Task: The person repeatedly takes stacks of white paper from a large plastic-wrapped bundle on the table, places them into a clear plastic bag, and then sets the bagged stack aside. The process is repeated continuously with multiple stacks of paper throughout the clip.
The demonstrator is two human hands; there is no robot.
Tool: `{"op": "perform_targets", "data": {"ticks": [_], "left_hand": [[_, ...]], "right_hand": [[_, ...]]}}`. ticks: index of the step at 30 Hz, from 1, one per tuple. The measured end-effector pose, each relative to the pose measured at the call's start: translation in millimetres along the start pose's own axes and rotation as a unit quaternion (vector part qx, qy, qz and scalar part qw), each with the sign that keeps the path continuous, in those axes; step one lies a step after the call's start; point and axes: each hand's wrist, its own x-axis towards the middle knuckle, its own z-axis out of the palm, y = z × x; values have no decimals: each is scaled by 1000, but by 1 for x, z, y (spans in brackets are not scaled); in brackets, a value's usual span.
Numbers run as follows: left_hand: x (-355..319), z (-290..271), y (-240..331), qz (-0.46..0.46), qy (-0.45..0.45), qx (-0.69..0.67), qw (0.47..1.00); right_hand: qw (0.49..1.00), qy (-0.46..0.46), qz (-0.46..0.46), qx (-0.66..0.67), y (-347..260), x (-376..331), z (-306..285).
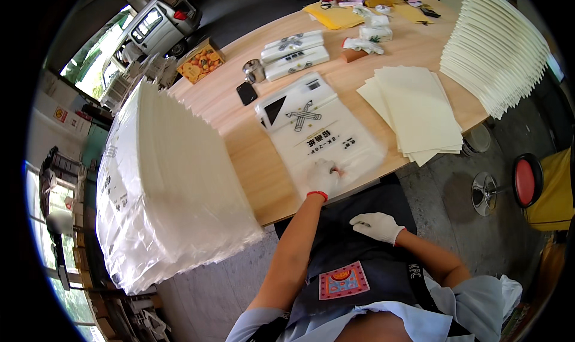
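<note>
I see my left hand (pixel 323 177), gloved in white, pressing flat on the near end of a clear printed plastic bag (pixel 317 132) that lies on the wooden table (pixel 239 156), just below the middle of the frame; the fingers look spread and curled slightly onto the film, pinching nothing that I can make out. My right hand (pixel 376 225) hovers over my apron, lower centre, fingers loosely bent and empty. I judge the bag light, limp and slippery, best taken at its near edge or a corner. Its long axis runs from the table's near edge toward the upper left, dark header end farthest from me.
</note>
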Motion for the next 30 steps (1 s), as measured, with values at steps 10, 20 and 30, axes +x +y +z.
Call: {"op": "perform_targets", "data": {"ticks": [10, 20, 30], "left_hand": [[27, -20, -21, -74, -39, -106, 991], [72, -65, -49, -69, 94, -611, 783], [-7, -102, 111, 110, 33, -276, 954]], "right_hand": [[919, 0, 68, 389, -2, 65, -36], [977, 191, 24, 91, 13, 169, -51], [978, 208, 21, 21, -65, 96, -101]]}}
